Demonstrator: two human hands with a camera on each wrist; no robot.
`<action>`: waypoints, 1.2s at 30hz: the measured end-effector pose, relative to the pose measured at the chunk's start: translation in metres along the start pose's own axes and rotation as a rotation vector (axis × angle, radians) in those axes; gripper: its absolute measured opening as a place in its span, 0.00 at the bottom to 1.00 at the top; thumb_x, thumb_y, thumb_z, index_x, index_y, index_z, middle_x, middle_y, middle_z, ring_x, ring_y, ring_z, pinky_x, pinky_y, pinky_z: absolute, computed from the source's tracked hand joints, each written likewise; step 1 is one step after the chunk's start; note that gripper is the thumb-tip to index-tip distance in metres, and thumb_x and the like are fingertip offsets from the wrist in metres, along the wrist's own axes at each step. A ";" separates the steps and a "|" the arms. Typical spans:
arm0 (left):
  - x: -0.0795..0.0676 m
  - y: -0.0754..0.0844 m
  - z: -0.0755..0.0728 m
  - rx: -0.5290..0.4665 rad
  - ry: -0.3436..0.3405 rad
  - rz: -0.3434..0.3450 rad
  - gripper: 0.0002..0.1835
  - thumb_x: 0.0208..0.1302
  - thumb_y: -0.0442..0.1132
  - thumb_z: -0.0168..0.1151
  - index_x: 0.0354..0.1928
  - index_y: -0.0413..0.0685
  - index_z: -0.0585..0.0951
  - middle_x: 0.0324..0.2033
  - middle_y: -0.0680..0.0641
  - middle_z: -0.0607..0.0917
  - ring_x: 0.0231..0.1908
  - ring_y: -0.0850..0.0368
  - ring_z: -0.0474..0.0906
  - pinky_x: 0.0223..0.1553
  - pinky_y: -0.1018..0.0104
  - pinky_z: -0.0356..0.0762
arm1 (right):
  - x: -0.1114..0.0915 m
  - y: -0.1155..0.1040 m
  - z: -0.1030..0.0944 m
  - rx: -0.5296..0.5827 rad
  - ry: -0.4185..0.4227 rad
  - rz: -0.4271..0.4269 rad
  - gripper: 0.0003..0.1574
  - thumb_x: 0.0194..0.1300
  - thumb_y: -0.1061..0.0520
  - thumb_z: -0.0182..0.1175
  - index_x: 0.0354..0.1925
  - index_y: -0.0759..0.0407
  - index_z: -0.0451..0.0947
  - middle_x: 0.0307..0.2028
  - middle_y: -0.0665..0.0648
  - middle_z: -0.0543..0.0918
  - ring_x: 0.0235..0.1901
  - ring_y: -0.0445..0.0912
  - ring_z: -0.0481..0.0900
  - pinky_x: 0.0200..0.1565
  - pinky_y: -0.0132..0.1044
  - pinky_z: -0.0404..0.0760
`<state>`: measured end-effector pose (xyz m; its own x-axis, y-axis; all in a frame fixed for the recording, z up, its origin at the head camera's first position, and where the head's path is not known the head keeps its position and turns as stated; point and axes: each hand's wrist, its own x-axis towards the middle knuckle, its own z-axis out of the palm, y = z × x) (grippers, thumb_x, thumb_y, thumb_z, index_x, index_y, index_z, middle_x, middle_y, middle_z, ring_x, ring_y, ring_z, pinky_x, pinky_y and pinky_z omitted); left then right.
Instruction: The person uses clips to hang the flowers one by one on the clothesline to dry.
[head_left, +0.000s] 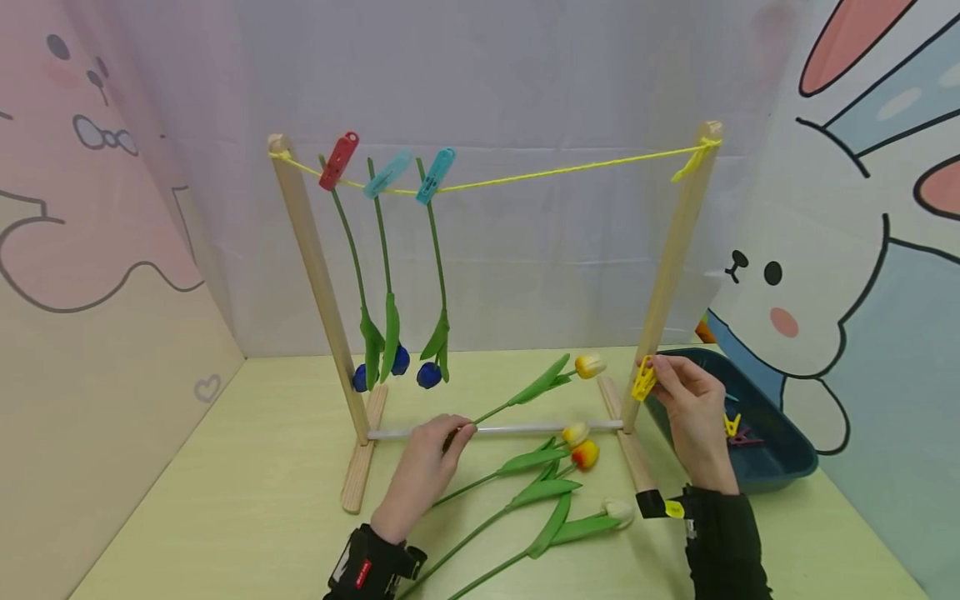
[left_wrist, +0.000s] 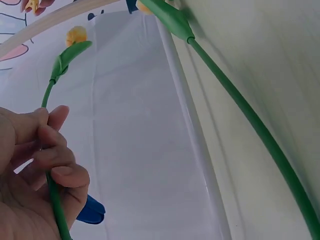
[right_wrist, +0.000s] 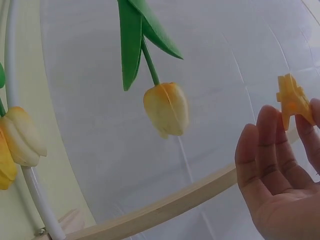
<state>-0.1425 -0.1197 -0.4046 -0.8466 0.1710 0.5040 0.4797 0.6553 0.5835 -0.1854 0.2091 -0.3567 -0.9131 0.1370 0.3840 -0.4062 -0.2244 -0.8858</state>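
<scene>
Pale table (head_left: 195, 500); above it, a cream-and-yellow, green-leaved tulip (head_left: 538, 389).

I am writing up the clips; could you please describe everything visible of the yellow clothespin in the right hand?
The yellow clothespin looks plastic, with two splayed legs. The right hand pinches it by the legs, its other end pointing away from the hand. Held above the table in front of the right wooden post, it grips nothing.
</scene>
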 end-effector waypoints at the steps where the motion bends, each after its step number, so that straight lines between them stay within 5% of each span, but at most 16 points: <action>1: 0.000 0.002 0.000 0.046 0.034 0.033 0.05 0.70 0.35 0.63 0.38 0.44 0.86 0.29 0.53 0.81 0.26 0.67 0.68 0.28 0.74 0.70 | 0.000 0.000 0.000 -0.003 0.001 0.004 0.12 0.73 0.55 0.59 0.42 0.61 0.84 0.37 0.47 0.89 0.37 0.40 0.83 0.42 0.25 0.85; 9: 0.001 0.013 -0.001 0.286 0.275 0.304 0.03 0.56 0.31 0.73 0.32 0.45 0.88 0.25 0.52 0.67 0.31 0.59 0.59 0.32 0.74 0.58 | -0.002 -0.001 0.000 -0.020 0.004 0.010 0.11 0.74 0.55 0.58 0.42 0.60 0.84 0.37 0.47 0.88 0.38 0.41 0.82 0.44 0.25 0.85; 14: 0.002 0.014 -0.003 0.419 0.356 0.412 0.01 0.59 0.36 0.72 0.31 0.49 0.88 0.18 0.55 0.75 0.26 0.58 0.63 0.34 0.68 0.65 | -0.003 -0.002 0.001 -0.017 0.003 0.008 0.11 0.74 0.56 0.57 0.42 0.59 0.84 0.37 0.47 0.88 0.37 0.41 0.82 0.44 0.25 0.85; 18: 0.002 0.014 -0.003 0.554 0.459 0.433 0.14 0.73 0.46 0.58 0.32 0.52 0.88 0.15 0.54 0.80 0.23 0.56 0.66 0.37 0.61 0.70 | -0.002 -0.002 0.001 -0.001 0.000 0.003 0.11 0.74 0.56 0.58 0.41 0.61 0.84 0.37 0.48 0.89 0.37 0.40 0.83 0.43 0.25 0.85; 23: 0.003 0.016 -0.006 0.605 0.602 0.383 0.20 0.77 0.50 0.52 0.35 0.53 0.89 0.14 0.52 0.84 0.22 0.54 0.70 0.33 0.61 0.67 | -0.002 -0.002 -0.001 0.010 -0.001 -0.015 0.11 0.74 0.56 0.58 0.41 0.61 0.85 0.37 0.48 0.89 0.38 0.40 0.84 0.43 0.25 0.86; 30: 0.004 0.015 -0.015 0.501 0.724 0.362 0.16 0.72 0.48 0.60 0.38 0.47 0.91 0.19 0.48 0.88 0.22 0.51 0.78 0.24 0.62 0.70 | 0.000 -0.003 -0.003 0.054 0.051 -0.036 0.10 0.73 0.59 0.58 0.41 0.62 0.84 0.37 0.51 0.88 0.36 0.41 0.83 0.42 0.26 0.86; 33: 0.006 0.015 -0.018 0.326 0.737 0.379 0.08 0.63 0.38 0.71 0.39 0.41 0.91 0.22 0.45 0.89 0.21 0.51 0.81 0.24 0.63 0.75 | 0.000 -0.003 -0.003 0.071 0.069 -0.036 0.10 0.73 0.59 0.58 0.40 0.63 0.84 0.37 0.51 0.87 0.37 0.41 0.83 0.41 0.26 0.86; 36: 0.008 0.017 -0.022 0.084 0.727 0.383 0.12 0.51 0.25 0.75 0.40 0.37 0.90 0.26 0.41 0.91 0.25 0.51 0.87 0.31 0.71 0.84 | 0.000 -0.003 -0.003 0.076 0.072 -0.033 0.10 0.73 0.59 0.59 0.40 0.64 0.84 0.37 0.51 0.87 0.37 0.41 0.83 0.41 0.26 0.86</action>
<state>-0.1362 -0.1234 -0.3773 -0.2535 -0.1061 0.9615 0.6617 0.7060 0.2523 -0.1840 0.2126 -0.3551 -0.8956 0.2137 0.3903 -0.4397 -0.2905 -0.8499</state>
